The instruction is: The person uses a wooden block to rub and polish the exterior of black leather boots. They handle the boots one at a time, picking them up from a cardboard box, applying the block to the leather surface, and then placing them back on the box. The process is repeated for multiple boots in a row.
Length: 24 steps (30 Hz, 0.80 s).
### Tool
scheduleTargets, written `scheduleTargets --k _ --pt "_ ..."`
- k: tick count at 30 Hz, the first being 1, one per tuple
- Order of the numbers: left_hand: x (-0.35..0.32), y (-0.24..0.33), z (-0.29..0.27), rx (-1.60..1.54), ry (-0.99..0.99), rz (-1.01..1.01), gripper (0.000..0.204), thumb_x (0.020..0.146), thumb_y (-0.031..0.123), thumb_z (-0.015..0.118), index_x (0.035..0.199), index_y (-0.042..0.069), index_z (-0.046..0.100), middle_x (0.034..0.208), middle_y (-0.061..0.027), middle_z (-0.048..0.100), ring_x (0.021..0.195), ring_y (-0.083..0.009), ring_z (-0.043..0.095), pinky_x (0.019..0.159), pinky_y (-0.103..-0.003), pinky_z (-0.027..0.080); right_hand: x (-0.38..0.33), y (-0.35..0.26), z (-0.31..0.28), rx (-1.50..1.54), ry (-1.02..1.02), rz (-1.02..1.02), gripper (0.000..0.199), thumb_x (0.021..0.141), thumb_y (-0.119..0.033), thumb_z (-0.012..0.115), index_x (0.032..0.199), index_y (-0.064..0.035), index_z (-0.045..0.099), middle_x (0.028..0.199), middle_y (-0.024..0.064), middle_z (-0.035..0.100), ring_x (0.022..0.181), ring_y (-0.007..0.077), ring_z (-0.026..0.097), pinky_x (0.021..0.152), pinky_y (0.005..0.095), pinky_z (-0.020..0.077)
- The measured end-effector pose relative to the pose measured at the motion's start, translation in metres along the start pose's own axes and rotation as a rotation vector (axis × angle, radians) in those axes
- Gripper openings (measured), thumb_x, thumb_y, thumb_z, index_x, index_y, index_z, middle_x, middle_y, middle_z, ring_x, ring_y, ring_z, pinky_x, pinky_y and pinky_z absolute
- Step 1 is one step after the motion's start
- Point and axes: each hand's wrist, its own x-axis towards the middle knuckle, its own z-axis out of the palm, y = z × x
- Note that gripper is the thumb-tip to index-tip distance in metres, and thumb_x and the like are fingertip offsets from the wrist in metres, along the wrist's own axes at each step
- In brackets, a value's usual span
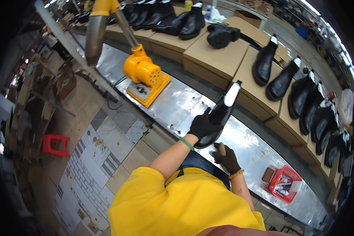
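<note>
boot [224,113] is between machine [142,72] and basket [276,178], stool [54,141] left, seemingly on floor [91,169].

Floor [86,177]: patchwork tiles, eight o'clock
Stool [56,145]: red, between eight and nine o'clock
Bench [181,94]: shiny metal, ten to four o'clock
Light strip [329,24]: bright white, two o'clock
</note>
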Motion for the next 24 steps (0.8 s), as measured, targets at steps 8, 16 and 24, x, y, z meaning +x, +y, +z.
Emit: scheduleTargets --k 8,16,24 --pt "-0.001 -0.016 -0.003 -0.352 0.129 0.155 0.073 0.064 0.040 0.076 0.124 0.006 0.052 0.113 -0.0137 0.062 0.104 -0.0262 0.059 0.091 -0.034 0.045 -0.001 0.009 -0.011 0.240 0.191 -0.059 0.041 0.081 -0.016 0.061 0.115 0.0054 0.050 0.082 0.0102 0.060 0.052 0.0170 0.057 0.050 0.0292 0.0505" --pt "0.007 -0.042 -0.022 -0.695 -0.011 0.008 0.074 0.068 0.035 0.074 0.125 -0.003 0.045 0.113 -0.0142 0.057 0.101 -0.0204 0.055 0.089 -0.030 0.043 0.012 -0.019 0.007 0.245 -0.023 -0.114 0.064 0.085 -0.014 0.053 0.142 -0.0070 0.025 0.117 0.0147 0.054 0.056 0.0121 0.053 0.050 0.0261 0.0482" --pt "-0.022 -0.066 -0.001 -1.355 0.057 0.195 0.059 0.078 0.020 0.066 0.128 0.001 0.042 0.117 -0.0094 0.055 0.108 -0.0200 0.053 0.097 -0.032 0.042 0.005 -0.068 0.044 -0.280 -0.004 -0.268 0.080 0.072 -0.009 0.072 0.141 -0.0062 0.030 0.118 0.0186 0.058 0.100 0.0251 0.061 0.083 0.0336 0.0480"
